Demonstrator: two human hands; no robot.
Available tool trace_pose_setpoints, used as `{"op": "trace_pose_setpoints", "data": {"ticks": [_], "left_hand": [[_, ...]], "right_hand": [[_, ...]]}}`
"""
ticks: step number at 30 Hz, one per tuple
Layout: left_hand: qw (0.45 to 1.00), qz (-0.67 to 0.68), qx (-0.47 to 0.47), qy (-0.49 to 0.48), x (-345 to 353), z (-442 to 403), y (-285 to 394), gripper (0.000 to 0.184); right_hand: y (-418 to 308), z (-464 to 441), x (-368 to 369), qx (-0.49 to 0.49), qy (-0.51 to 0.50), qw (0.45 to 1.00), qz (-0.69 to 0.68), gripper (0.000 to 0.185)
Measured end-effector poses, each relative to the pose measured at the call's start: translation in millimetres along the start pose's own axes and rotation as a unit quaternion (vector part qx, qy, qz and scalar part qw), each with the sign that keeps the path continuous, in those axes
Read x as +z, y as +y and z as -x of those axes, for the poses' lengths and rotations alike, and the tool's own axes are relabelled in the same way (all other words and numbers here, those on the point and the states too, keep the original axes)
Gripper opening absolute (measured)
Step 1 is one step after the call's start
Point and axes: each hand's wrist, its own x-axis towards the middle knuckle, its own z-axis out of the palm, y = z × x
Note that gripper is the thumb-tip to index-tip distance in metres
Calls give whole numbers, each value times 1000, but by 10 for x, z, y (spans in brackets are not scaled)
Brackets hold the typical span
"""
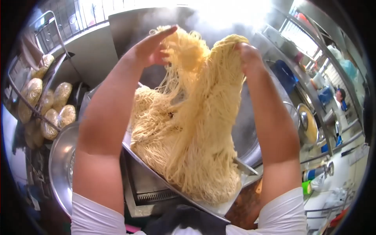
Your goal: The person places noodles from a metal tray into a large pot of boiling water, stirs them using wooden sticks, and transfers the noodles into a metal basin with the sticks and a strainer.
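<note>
A large mass of long yellow noodles (188,152) lies on a metal tray (172,188), and part of it is raised in a tall bundle. High on the left side, my left hand (150,51) is cupped around loose strands, thumb and fingers spread about them; some fingertips are hidden. On the right, my right hand (249,56) is closed on a thick fold of the noodles, its fingers partly covered by them. Strands hang from both hands down to the pile. Behind, a wide steaming wok (246,129) is partly covered by the noodles and my right arm.
Steam rises at the back under bright light. Several bags of noodles (51,121) sit at the left, near a metal bowl (60,164). A round pan with yellowish contents (311,125) stands at the right, below metal shelving (333,66) loaded with items.
</note>
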Motion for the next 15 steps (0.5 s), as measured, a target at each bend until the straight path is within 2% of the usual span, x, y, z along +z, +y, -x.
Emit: {"op": "trace_pose_setpoints", "data": {"ticks": [1, 3, 4, 5, 6, 7, 8, 9, 10, 12, 15], "left_hand": [[996, -71, -33, 31, -15, 100, -78, 96], [956, -285, -68, -17, -87, 350, -241, 111], [926, -367, -90, -3, -40, 520, -315, 108], [914, -399, -32, -63, -304, 410, -665, 105], [838, -538, 8, -95, -387, 552, -838, 101], [801, -571, -35, -176, -289, 812, -810, 99], [742, -634, -37, -215, -350, 945, -1002, 98], [749, -621, -15, -230, -427, 1112, -1191, 99], [751, -609, -40, -251, -431, 1276, -1261, 102], [724, -646, -16, -240, -462, 1478, -1468, 115], [741, -644, 2, -191, -494, 1540, -1892, 125]], "right_hand": [[98, -126, -52, 40, -10, 999, 15, 45], [182, 43, -59, 71, -34, 996, 31, 46], [207, 179, -40, 86, -45, 994, 40, 46], [154, 413, -44, 101, -67, 990, 78, 50], [121, 607, -71, 91, -90, 977, 168, 52], [169, 787, -146, 52, -140, 963, 223, 52], [243, 987, -232, 12, -189, 942, 277, 53], [363, 1234, -347, -42, -201, 921, 331, 55], [472, 1496, -473, -97, -212, 893, 384, 57], [580, 1983, -701, -33, -268, 847, 457, 62], [880, 2652, -1030, -4, -342, 785, 517, 75]]}}
